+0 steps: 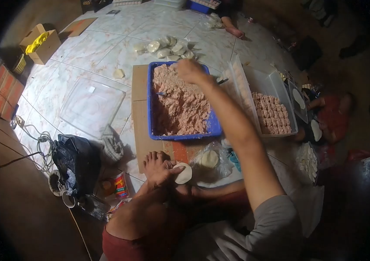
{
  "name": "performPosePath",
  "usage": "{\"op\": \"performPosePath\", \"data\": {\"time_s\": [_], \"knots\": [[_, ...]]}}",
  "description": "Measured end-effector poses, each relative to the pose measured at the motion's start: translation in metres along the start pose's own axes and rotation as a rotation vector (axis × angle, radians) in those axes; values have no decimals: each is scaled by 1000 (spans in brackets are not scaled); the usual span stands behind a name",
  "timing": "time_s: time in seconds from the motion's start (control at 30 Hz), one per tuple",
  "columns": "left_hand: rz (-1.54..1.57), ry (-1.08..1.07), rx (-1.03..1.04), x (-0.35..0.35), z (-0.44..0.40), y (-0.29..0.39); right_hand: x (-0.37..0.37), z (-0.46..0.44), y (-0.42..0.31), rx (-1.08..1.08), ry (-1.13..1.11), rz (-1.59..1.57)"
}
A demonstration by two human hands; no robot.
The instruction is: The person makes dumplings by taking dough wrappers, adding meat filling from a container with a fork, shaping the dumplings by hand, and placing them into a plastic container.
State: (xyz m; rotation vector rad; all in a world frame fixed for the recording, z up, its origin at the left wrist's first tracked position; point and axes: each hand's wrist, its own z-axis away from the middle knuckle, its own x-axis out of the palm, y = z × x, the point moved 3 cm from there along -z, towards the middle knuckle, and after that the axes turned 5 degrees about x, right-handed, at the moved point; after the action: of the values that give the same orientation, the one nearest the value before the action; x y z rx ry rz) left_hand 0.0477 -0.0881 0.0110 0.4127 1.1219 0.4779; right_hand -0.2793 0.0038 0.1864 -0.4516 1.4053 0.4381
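Note:
At the near side of the blue tub, my left hand [167,173] holds a round, pale dough wrapper [184,173], its thumb over the wrapper's edge. My right arm reaches across the tub. My right hand [189,71] is closed above the tub's far rim; what it grips, if anything, is hidden. Pink minced filling [180,104] is heaped in the blue tub [185,137], with a small bluish tool [161,93] stuck in it. To the right, a clear plastic box [296,128] contains rows of shaped pink dumplings [273,113].
Bagged wrappers [167,47] lie beyond the tub; another bag [209,159] is near my legs. A clear lid [92,102], black bag [74,158], cables [41,139] and cloth [113,143] are at left. A person in red [335,115] sits at right.

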Motion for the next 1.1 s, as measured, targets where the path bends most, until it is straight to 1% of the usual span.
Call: {"op": "performPosePath", "data": {"time_s": [0.03,0.07,0.13,0.17,0.2,0.27,0.3,0.37,0.4,0.47,0.5,0.53,0.57,0.6,0.63,0.67,0.7,0.73,0.8,0.87,0.93,0.97,1.0,1.03,1.07,1.1], "knots": [[-106,70,99,16,-5,-11,-8,11,25,57,105,192],[-104,75,104,18,0,-8,4,23,50,92,311,412],[-151,174,102,12,4,1,42,38,89,179,197,628],[-134,135,124,4,6,5,66,39,100,229,91,597],[-82,112,72,-1,4,7,78,42,106,279,-13,563],[35,87,-32,1,4,3,80,61,86,213,-119,573],[37,79,-42,17,0,-8,80,68,81,206,-129,567],[185,307,38,46,-13,-34,73,82,68,345,15,526],[181,289,27,50,-11,-38,58,97,58,344,-3,515],[151,230,28,50,-15,-38,15,134,31,123,114,282],[190,108,40,12,1,-9,16,140,29,126,55,119],[68,127,55,12,4,-5,25,145,29,134,30,112],[73,15,21,-6,7,8,35,148,27,119,-96,112],[79,-34,7,-5,6,8,43,149,26,101,-212,116],[83,-83,-7,-3,5,8,48,149,26,100,-212,122],[30,98,13,26,-6,-11,58,148,29,126,-200,186],[-24,277,30,39,-11,-21,70,146,32,151,-189,247],[-21,282,27,32,-9,-19,85,142,36,146,-186,251],[-63,83,128,16,-4,-8,110,129,44,167,122,277],[-34,113,98,27,-13,-19,140,121,42,138,89,256],[-7,130,66,34,-14,-27,156,125,24,-134,129,335],[37,119,48,19,-7,-17,149,122,38,-126,1,202],[81,106,29,11,-4,-11,130,126,45,-98,-127,195],[81,95,21,14,-5,-13,111,131,47,-51,-94,183],[49,129,21,16,-5,-14,103,133,50,-2,-61,172],[19,163,23,20,-4,-14,115,131,52,0,-72,168]]}}
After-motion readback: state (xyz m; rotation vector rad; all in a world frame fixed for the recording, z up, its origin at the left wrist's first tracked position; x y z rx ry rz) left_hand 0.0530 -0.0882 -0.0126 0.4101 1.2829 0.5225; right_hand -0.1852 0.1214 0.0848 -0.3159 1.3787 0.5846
